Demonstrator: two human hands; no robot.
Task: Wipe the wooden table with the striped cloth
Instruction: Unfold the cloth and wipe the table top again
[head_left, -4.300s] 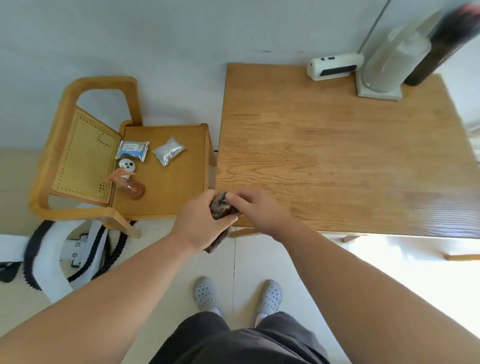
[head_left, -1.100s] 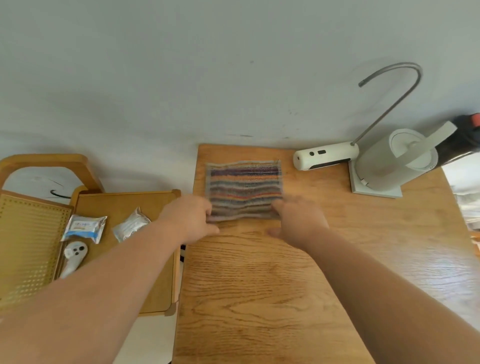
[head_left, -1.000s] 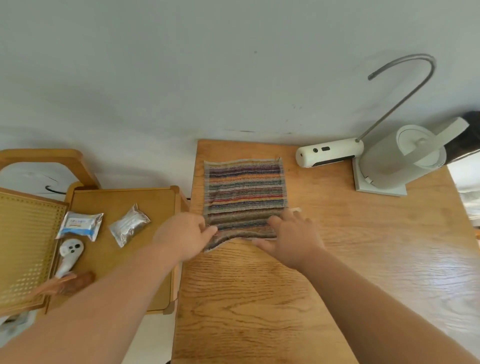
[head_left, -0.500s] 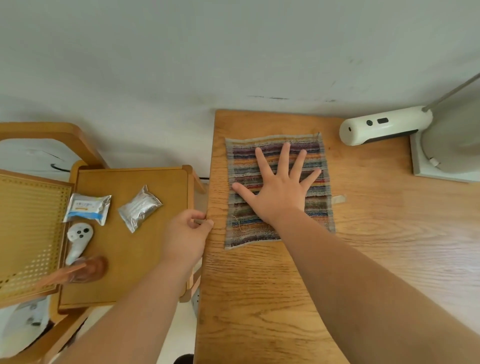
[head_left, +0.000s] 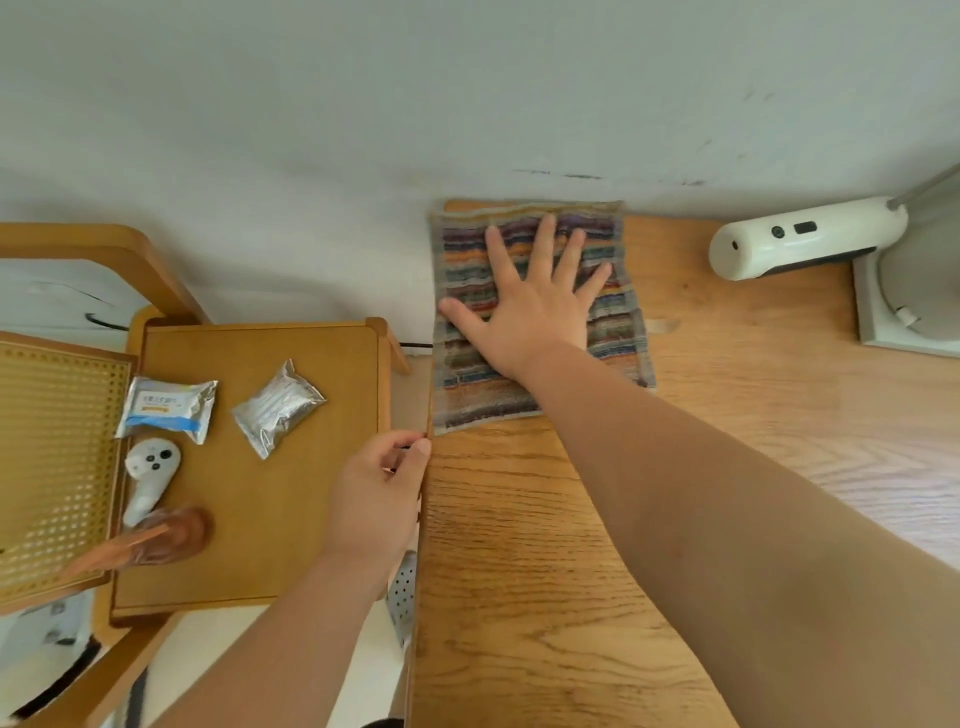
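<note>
At the table's far left corner, a person's right hand (head_left: 530, 306), fingers spread wide, presses the striped cloth (head_left: 535, 312) flat on the wooden table (head_left: 545, 545); the left hand (head_left: 379, 499), fingers curled, grips the table's left edge. Most of the tabletop looks unwiped.

Wooden surface (head_left: 545, 597): striped cloth (head_left: 467, 374) flat at far left corner, white handheld device (head_left: 800, 236) & grey base (head_left: 883, 317) far right.

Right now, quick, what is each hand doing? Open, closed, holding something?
Left hand: curled against the wooden table edge, holding nothing that shows.
Right hand: open, fingers spread, pressed flat on the striped cloth.
</note>
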